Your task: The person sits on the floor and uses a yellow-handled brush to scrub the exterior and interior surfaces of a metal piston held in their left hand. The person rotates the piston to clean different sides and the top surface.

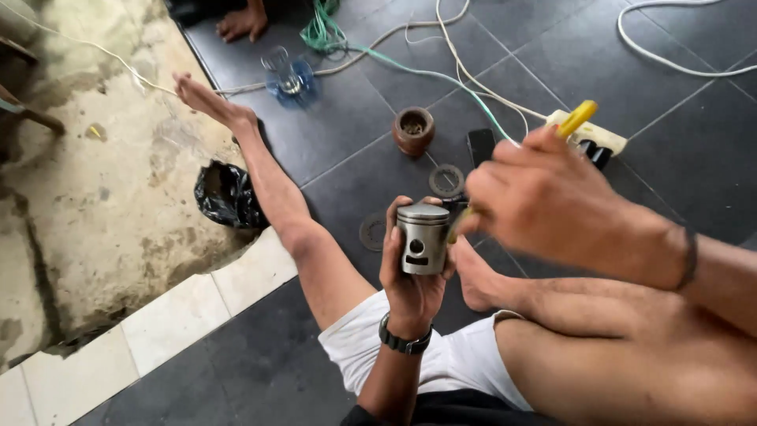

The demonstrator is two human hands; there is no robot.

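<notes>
My left hand (410, 288) holds a grey metal piston (423, 239) upright, crown up, with a round hole and a slot facing me. My right hand (544, 197) grips a yellow-handled tool (577, 118) whose tip reaches the piston's upper right side; the tip itself is hidden behind my fingers. I sit on a dark tiled floor with my left leg (276, 189) stretched out and my right leg (599, 331) folded beneath the hands. A dark watch (404, 342) is on my left wrist.
On the floor lie two round metal discs (447, 180) (373, 231), a brown pot (413, 128), a glass on a blue saucer (288, 76), a white power strip (599, 136), cables (441, 75), and a black plastic bag (225, 193). Another person's foot (243, 22) is at the top.
</notes>
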